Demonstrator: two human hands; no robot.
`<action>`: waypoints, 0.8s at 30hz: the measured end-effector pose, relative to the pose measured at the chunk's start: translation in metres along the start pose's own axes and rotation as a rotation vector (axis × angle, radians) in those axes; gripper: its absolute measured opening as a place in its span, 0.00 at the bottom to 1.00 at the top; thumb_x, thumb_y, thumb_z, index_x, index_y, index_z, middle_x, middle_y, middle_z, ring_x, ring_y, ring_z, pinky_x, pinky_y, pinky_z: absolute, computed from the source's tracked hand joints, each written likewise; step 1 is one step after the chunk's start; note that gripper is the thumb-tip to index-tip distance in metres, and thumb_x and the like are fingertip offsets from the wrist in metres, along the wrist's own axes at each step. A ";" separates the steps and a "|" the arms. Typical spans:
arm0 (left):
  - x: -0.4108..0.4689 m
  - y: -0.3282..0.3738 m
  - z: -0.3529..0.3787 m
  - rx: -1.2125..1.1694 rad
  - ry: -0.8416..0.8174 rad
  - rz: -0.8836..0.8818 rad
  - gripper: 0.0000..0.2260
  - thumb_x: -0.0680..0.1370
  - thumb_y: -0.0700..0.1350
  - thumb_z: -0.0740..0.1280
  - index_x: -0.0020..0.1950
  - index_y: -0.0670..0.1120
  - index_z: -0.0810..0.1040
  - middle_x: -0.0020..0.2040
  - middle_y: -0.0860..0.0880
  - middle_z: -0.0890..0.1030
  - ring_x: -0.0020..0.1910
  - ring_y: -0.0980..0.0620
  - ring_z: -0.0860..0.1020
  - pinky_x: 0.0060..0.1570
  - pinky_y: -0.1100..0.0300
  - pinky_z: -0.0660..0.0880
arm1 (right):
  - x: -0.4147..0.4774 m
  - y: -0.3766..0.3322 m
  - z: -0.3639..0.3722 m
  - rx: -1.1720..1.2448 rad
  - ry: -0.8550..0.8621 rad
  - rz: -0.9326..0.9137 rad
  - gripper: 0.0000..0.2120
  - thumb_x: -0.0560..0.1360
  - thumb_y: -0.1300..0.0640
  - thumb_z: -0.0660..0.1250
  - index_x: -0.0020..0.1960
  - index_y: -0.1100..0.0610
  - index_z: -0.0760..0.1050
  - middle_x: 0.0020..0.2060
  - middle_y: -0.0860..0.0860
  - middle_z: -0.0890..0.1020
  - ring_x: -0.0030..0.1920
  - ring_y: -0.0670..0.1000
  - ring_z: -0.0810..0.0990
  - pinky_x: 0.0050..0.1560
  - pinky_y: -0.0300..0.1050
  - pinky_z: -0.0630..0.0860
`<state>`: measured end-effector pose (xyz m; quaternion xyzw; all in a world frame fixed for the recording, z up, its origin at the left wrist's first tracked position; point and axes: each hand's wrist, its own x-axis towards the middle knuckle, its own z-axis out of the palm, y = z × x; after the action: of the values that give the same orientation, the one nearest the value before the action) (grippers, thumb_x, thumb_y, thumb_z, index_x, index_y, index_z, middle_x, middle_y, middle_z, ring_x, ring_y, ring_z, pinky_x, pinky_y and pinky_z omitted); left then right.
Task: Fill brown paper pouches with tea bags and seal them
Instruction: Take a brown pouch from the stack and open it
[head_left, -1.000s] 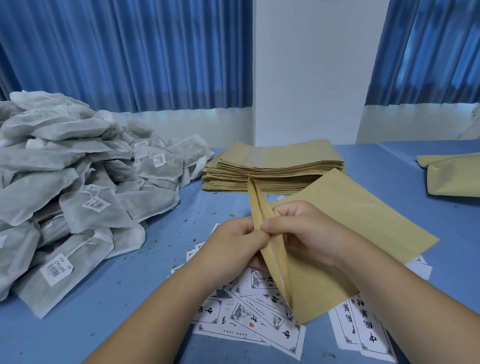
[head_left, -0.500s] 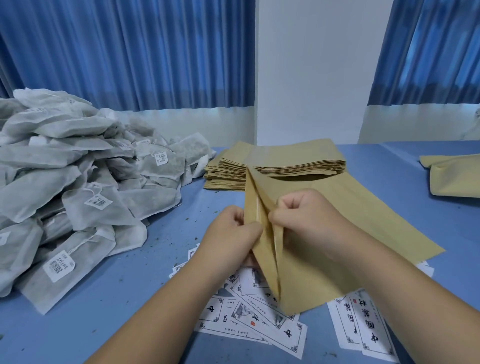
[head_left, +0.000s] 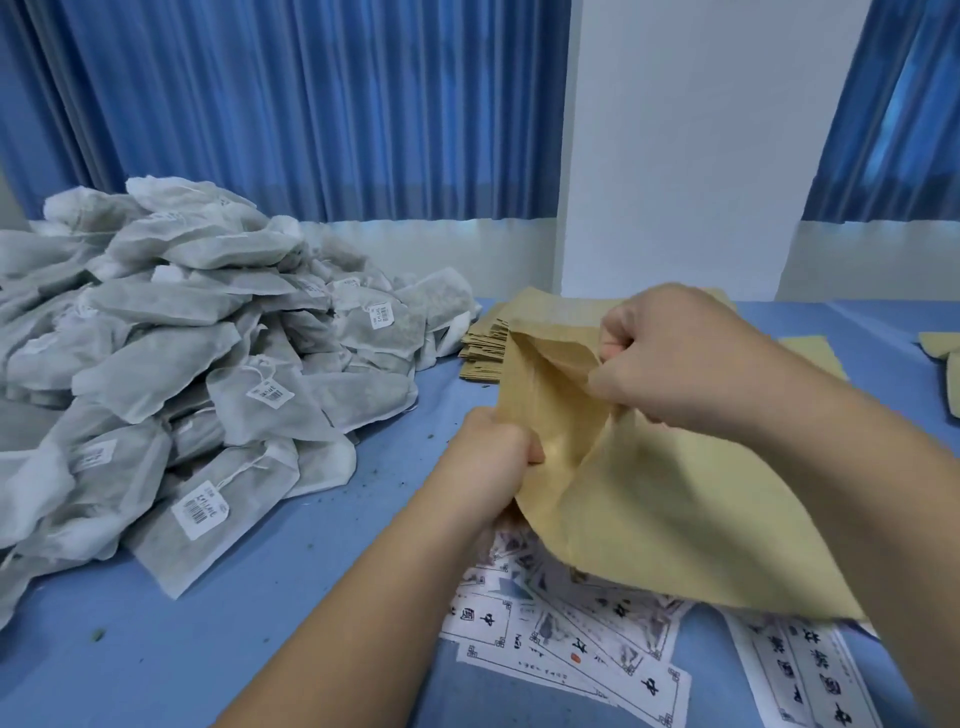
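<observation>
Above the blue table (head_left: 311, 545), your left hand (head_left: 488, 462) and right hand (head_left: 675, 358) pinch opposite lips of the brown pouch (head_left: 649, 519), fingers curled tight. It looks light, thin and easily creased: grip its mouth edges.

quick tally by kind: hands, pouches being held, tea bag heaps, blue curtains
hands: 2, left hand and right hand
held pouch: 1
tea bag heap: 1
blue curtains: 2
total: 6
</observation>
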<state>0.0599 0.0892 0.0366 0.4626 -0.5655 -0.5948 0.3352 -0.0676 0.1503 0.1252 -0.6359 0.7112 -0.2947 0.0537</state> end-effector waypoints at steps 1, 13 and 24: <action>0.001 0.001 -0.007 0.019 -0.007 -0.007 0.10 0.65 0.36 0.62 0.44 0.44 0.68 0.34 0.46 0.69 0.26 0.50 0.70 0.28 0.62 0.68 | 0.003 -0.005 -0.003 -0.007 -0.036 0.011 0.11 0.65 0.63 0.64 0.26 0.56 0.66 0.16 0.46 0.69 0.21 0.48 0.68 0.19 0.33 0.61; 0.014 0.001 -0.027 0.235 0.183 0.117 0.13 0.70 0.48 0.70 0.52 0.51 0.72 0.46 0.47 0.81 0.43 0.48 0.82 0.37 0.52 0.82 | 0.019 -0.031 0.029 -0.038 -0.290 -0.062 0.09 0.65 0.64 0.64 0.29 0.56 0.67 0.15 0.49 0.70 0.17 0.49 0.68 0.19 0.31 0.61; 0.011 -0.006 -0.017 0.452 0.490 0.452 0.21 0.71 0.54 0.68 0.57 0.58 0.59 0.54 0.51 0.76 0.44 0.51 0.77 0.42 0.50 0.75 | 0.020 -0.032 0.032 -0.140 -0.048 -0.079 0.02 0.67 0.64 0.62 0.37 0.59 0.71 0.30 0.53 0.74 0.30 0.52 0.72 0.25 0.38 0.62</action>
<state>0.0729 0.0734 0.0302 0.5168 -0.6728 -0.2388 0.4724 -0.0287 0.1198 0.1201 -0.6726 0.7029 -0.2309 0.0142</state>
